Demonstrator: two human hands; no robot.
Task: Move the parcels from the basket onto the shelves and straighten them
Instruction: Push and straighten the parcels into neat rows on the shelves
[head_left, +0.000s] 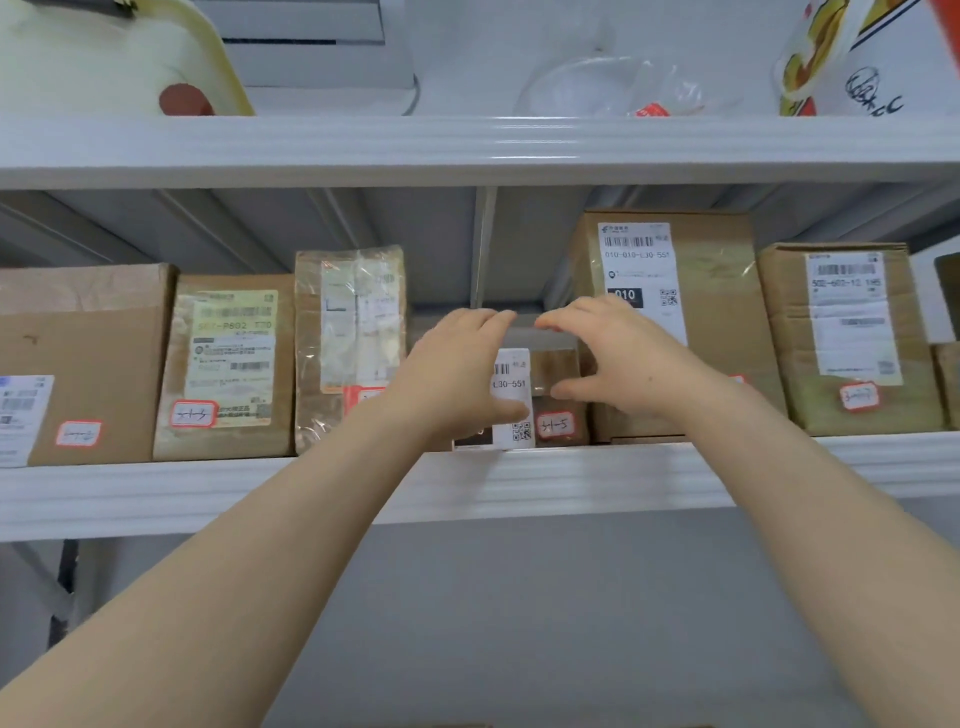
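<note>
I see the small parcel (550, 374) standing on the front part of the white shelf (519, 483), in the gap between 2 taller parcels. Its labelled face points toward me, and the print "L30-551" reads upright. The face looks a little wider than tall, so the long axis seems to lie along the shelf edge; its depth is hidden from me. A red-framed sticker (556, 425) sits at the lower right of this face.

Both hands hold it. The left hand (457, 374) has its fingers curled over the top edge and the thumb on the front. The right hand (618, 353) grips the same way from the other side.

The shelf is white metal, and below it there is a plain grey wall (519, 623).

Just left of the parcel stands a taped parcel (348, 338), and then a box with a yellow label (228, 364). Just right stands a tall box (717, 312), partly covered by my right hand. Further right is another box (852, 332).

On the upper shelf (467, 145) I see a white jug (104, 57) and a clear plastic bag (623, 88).
</note>
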